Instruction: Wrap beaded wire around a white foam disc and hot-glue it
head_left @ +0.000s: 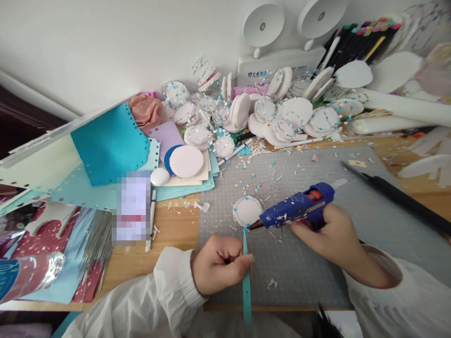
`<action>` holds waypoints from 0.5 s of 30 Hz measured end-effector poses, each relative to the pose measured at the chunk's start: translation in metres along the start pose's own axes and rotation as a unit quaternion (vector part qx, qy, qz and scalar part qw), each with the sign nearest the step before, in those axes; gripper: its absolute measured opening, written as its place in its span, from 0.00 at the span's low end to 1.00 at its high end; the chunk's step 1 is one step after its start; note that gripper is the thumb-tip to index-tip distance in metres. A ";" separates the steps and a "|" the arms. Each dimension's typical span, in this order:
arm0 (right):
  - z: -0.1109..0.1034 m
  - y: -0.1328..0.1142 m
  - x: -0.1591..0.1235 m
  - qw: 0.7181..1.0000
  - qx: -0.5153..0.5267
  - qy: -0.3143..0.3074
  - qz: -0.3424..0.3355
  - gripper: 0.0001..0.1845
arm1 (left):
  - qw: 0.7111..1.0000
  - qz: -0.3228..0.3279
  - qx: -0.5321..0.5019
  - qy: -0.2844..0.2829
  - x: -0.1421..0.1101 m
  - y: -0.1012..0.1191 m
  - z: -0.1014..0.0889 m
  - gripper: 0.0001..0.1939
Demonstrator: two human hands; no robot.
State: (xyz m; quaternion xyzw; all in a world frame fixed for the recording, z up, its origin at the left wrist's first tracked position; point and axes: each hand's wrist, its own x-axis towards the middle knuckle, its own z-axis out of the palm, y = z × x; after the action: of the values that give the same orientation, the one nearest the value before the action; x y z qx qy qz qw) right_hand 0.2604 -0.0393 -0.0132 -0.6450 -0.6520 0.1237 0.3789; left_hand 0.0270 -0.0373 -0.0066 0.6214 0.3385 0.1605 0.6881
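My left hand (223, 265) is closed around teal tweezers (247, 293), their narrow tip pointing away from me. A tiny blue piece (245, 229) shows at that tip. My right hand (327, 234) grips a blue hot glue gun (294, 209) with a glue stick out of its back end. The gun's dark nozzle comes right up to the tweezers' tip; whether they touch I cannot tell. Just beyond both lies a white disc (247, 210) ringed with small blue bits, flat on the grey cutting mat (306, 267).
Many white discs (296, 110), several wound with blue-dotted trim, are heaped along the wall. A black-handled craft knife (405, 199) lies on the right of the mat. Coloured paper (111, 141), a blurred rectangle (131, 206) and a white pen (151, 220) are at left. Markers (366, 42) stand back right.
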 end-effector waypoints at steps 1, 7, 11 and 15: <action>0.000 0.000 0.000 1.000 -0.001 0.001 0.000 0.13 | 1.000 0.001 -0.001 -0.001 0.000 0.000 0.000 0.31; 0.000 0.000 0.000 1.000 -0.013 -0.003 0.002 0.14 | 1.000 0.009 -0.005 0.000 0.000 -0.001 -0.001 0.31; -0.001 0.000 0.000 1.000 -0.019 0.003 -0.016 0.14 | 1.000 0.009 -0.001 -0.002 0.000 -0.001 -0.001 0.31; 0.000 0.000 0.000 0.999 -0.031 0.012 -0.027 0.15 | 1.000 0.015 0.011 -0.007 0.000 0.000 -0.001 0.31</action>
State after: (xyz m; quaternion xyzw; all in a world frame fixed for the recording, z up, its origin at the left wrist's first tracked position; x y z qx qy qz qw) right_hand 0.2601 -0.0392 -0.0130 -0.6402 -0.6679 0.0851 0.3699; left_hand 0.0261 -0.0362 -0.0069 0.6349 0.3262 0.1631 0.6812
